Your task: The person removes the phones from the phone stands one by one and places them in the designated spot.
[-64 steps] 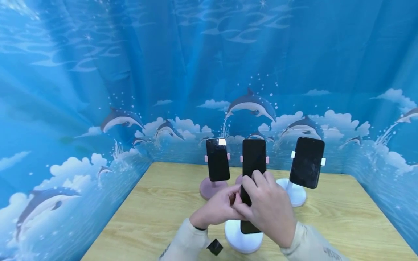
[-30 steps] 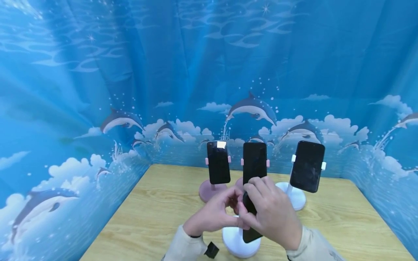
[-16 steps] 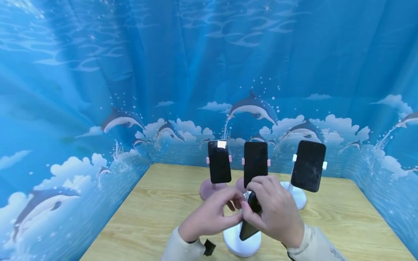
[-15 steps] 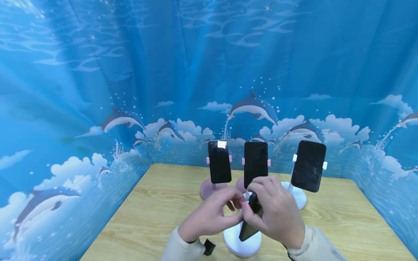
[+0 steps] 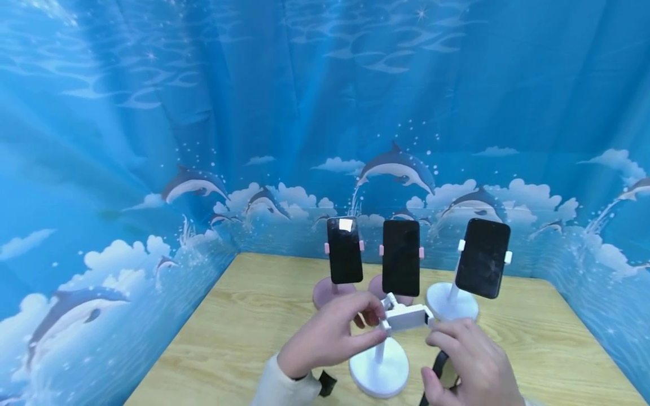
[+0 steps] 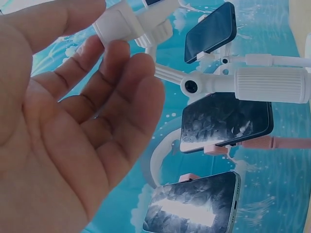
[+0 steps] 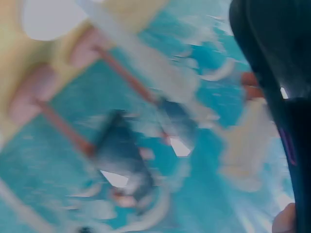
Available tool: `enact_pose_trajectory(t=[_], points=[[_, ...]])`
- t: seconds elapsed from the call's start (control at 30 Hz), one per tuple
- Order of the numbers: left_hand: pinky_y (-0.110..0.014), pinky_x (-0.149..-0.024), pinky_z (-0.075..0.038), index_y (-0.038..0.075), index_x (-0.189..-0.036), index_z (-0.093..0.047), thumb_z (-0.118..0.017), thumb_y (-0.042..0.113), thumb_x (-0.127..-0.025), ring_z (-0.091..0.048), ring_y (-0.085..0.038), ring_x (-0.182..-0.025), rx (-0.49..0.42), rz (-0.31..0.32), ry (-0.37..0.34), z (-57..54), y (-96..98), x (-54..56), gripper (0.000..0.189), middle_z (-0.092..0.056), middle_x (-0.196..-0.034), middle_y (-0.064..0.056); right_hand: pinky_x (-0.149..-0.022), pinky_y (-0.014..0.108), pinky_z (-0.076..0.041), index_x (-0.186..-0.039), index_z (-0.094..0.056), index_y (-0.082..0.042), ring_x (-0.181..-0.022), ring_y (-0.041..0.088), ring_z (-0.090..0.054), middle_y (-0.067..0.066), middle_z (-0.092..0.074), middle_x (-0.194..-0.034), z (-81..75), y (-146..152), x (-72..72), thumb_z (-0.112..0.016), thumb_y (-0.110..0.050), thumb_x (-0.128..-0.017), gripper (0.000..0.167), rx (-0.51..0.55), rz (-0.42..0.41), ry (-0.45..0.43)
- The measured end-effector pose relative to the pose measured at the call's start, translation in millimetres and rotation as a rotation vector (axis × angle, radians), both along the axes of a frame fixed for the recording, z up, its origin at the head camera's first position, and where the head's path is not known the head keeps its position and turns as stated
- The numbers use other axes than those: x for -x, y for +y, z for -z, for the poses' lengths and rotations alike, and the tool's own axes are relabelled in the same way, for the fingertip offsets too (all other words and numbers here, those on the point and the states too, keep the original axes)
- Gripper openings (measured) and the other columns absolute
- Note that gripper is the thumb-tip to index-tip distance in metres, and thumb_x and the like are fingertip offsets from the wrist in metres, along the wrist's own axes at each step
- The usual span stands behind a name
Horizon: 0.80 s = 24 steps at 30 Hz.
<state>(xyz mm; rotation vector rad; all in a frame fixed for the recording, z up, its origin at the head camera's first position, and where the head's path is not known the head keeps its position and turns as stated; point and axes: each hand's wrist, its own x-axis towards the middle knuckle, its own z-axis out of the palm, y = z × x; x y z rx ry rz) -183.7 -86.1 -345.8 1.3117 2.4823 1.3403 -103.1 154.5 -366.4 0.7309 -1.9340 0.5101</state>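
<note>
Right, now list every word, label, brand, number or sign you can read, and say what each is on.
No readable text anywhere.
Left mounted phone, middle mounted phone, right mounted phone: dark screens, nothing legible; the left one shows only a bright patch.
Phone in the right hand: mostly hidden or blurred, nothing legible.
Front white stand: no legible marking.
Backdrop: dolphins and clouds, no lettering seen.

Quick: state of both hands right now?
Left hand: holding, pinching one end of the white clamp.
Right hand: holding a black phone, apart from the clamp.
</note>
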Motion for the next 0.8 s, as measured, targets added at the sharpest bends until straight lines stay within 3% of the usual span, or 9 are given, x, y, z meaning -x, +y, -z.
enact_pose_trajectory(t=[0.13,0.27,0.43,0.6,0.8], points=[[-0.019,-0.082,-0.056,0.022,-0.112,-0.064,-0.073,0.029,-0.099,-0.062,0.003,-0.09,0.029,-0.015,0.005,-0.6,0.9,-0.7,0.018,-0.066,-0.104,0.014,-0.058,0.017,-0.048,-0.092,-0.069,-0.013,-0.076,0.01,-0.054,-0.004,-0.066,-0.092,27.7,27,3.0,-0.061,-0.047,-0.093,0.036,-0.084,0.083,-0.085],[-0.019,-0.08,-0.056,0.022,-0.112,-0.064,-0.072,0.028,-0.099,-0.061,0.003,-0.088,0.048,-0.019,0.007,-1.5,0.7,-1.5,0.017,-0.066,-0.101,0.015,-0.053,0.02,-0.043,-0.092,-0.068,-0.016,-0.074,0.007,-0.049,-0.009,-0.062,-0.089,55.4,51,18.1,-0.071,-0.038,-0.081,0.025,-0.187,0.16,-0.159],[-0.02,-0.079,-0.056,0.022,-0.112,-0.065,-0.073,0.027,-0.098,-0.061,0.002,-0.087,0.063,-0.007,-0.019,-4.2,0.6,-2.1,0.017,-0.065,-0.098,0.016,-0.051,0.024,-0.04,-0.092,-0.066,-0.019,-0.071,0.005,-0.041,-0.013,-0.053,-0.084,81.7,78,38.0,-0.08,-0.03,-0.078,0.022,-0.285,0.279,-0.342],[-0.02,-0.078,-0.056,0.022,-0.112,-0.065,-0.073,0.027,-0.099,-0.06,0.001,-0.087,0.063,0.009,-0.056,-4.7,0.6,-2.7,0.016,-0.065,-0.098,0.016,-0.054,0.028,-0.04,-0.092,-0.064,-0.02,-0.07,0.008,-0.04,-0.012,-0.05,-0.084,96.4,97,50.9,-0.08,-0.03,-0.085,0.02,-0.36,0.375,-0.534],[-0.022,-0.076,-0.057,0.022,-0.112,-0.064,-0.072,0.026,-0.099,-0.06,0.0,-0.086,0.044,0.004,-0.077,-2.7,-0.5,-2.4,0.016,-0.065,-0.097,0.015,-0.058,0.03,-0.038,-0.095,-0.06,-0.02,-0.073,0.011,-0.04,-0.008,-0.047,-0.088,102.7,107,66.0,-0.073,-0.035,-0.095,0.02,-0.426,0.379,-0.653]])
